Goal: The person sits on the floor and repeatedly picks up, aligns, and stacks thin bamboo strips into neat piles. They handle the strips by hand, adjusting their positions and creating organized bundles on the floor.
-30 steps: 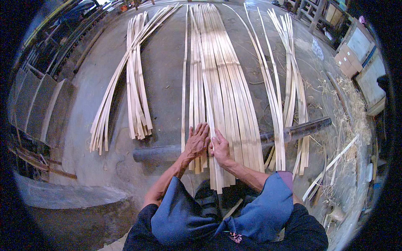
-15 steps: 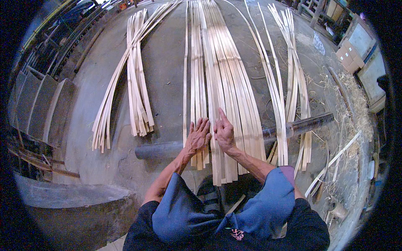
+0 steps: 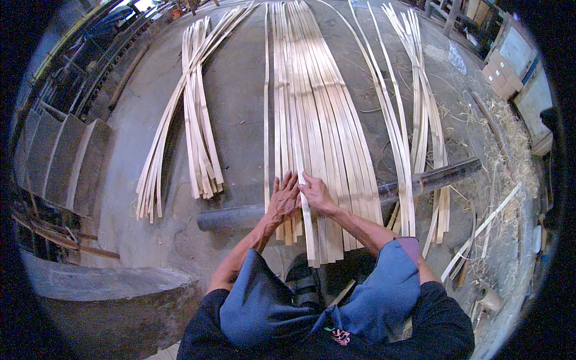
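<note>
Long pale bamboo strips (image 3: 327, 129) lie side by side in front of me, their near ends resting across a dark pole (image 3: 231, 218). My left hand (image 3: 283, 197) lies on the left part of the row, palm down with its fingers stretched out. Close beside it, my right hand (image 3: 318, 194) is closed on one strip (image 3: 308, 231), thumb and fingers at its edge. This strip looks raised or tilted against its neighbours, and its near end reaches toward my lap.
Crossed strip bundles lie on the floor at left (image 3: 198, 120) and right (image 3: 420, 102). A few loose strips (image 3: 384, 90) run beside the row. Curly shavings (image 3: 510, 156) heap at far right, near a cardboard box (image 3: 503, 75). A concrete ledge (image 3: 108, 282) stands at near left.
My right hand's pointing index finger has bent in, and the hand has closed on the strip, which now looks narrower, as if tilted. My left hand has stayed nearly in place.
</note>
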### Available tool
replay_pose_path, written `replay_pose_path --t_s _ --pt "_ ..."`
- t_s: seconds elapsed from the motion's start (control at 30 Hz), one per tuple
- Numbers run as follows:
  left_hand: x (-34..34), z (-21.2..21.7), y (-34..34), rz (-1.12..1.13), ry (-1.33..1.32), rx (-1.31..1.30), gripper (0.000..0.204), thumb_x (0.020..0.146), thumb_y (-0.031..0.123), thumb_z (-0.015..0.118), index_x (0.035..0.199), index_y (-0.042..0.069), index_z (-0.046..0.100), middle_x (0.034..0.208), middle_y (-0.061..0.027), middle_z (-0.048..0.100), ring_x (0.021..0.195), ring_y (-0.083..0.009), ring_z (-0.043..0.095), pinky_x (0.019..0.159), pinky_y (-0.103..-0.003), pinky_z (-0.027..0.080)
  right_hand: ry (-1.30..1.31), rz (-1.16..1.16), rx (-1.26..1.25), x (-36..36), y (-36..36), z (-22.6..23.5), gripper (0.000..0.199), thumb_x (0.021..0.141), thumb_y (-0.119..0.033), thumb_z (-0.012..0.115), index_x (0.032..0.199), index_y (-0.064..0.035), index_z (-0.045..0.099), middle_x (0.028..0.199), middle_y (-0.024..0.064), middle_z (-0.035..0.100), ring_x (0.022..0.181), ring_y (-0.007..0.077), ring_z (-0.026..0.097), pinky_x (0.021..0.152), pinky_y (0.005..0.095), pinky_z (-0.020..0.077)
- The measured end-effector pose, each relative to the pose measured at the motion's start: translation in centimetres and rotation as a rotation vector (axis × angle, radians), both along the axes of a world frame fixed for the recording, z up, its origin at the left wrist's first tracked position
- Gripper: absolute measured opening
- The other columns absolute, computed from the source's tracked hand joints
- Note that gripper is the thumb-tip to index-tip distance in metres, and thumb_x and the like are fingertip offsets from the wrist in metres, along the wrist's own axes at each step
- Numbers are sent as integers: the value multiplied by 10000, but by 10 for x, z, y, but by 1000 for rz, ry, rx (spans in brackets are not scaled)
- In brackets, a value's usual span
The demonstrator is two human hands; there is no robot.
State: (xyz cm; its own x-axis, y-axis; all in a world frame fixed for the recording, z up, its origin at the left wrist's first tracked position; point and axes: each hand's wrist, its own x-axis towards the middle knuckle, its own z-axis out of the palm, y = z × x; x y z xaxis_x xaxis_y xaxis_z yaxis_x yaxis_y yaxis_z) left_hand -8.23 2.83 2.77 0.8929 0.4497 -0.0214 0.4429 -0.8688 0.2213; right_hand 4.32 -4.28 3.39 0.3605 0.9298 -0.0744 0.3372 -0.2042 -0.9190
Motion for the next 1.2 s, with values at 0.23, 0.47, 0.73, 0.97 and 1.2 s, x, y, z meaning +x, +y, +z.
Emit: replay_pose_path --t_s 0.23,0.47,0.73,0.97,1.2 --pt "0 3 -3 20 -83 -21 493 838 275 377 1279 64 313 1376 -95 229 1298 -271 129 1023 -519 88 -257 -3 105 17 13 1 535 755 -223 511 1169 97 399 949 297 548 877 360 568 766 377 450" --pt "-2 -2 2 8 -63 -16 506 818 254 401 1277 58 319 1374 -100 233 1297 -281 129 1022 -529 84 -256 118 -64 21 26 12 388 746 -182 497 996 113 466 840 320 543 836 395 562 710 429 451" --pt "-3 -6 3 -8 -14 16 543 791 250 436 1276 37 314 1373 -124 225 1297 -276 130 1012 -548 103 -261 161 -13 22 29 14 299 773 -171 473 889 102 442 772 319 539 688 381 588 623 435 473" --pt "-3 1 1 18 -64 -21 546 788 215 462 1280 35 308 1367 -113 240 1294 -276 139 1017 -525 124 -359 133 159 29 35 0 340 789 -227 481 897 88 417 687 279 543 612 342 596 552 401 480" --pt "-4 -6 18 258 -595 15 599 673 154 628 1192 -1 372 1286 -198 315 1216 -346 264 996 -463 210 -65 286 -79 40 35 10 332 788 -190 509 955 62 372 656 172 555 525 232 591 480 343 482"
